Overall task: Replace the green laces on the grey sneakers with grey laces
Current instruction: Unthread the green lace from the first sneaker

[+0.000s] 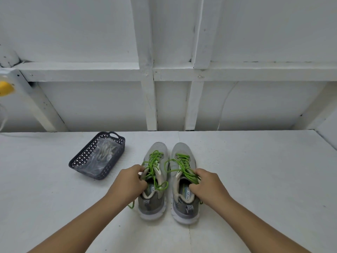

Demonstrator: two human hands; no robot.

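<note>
Both hands were on the sneakers. Left hand [131, 181] gripped the outer collar edge of the left sneaker [152, 181], fingers curled over the rim by the green laces [154, 166]. Right hand [207, 185] was curled on the right sneaker [185, 183], fingers bunched in that shoe's green lace tangle [184, 168] at the tongue. Sneakers stood side by side on the white surface [255, 179], toes pointing away, heels toward the person, just apart from each other. One green lace end [131, 205] trailed onto the surface beside the left heel. Dark perforated basket [80, 159] sat well left of the shoes, holding a clear plastic bag [102, 154] with greyish laces inside, blurry. White panelled wall [255, 42] stood behind.
</note>
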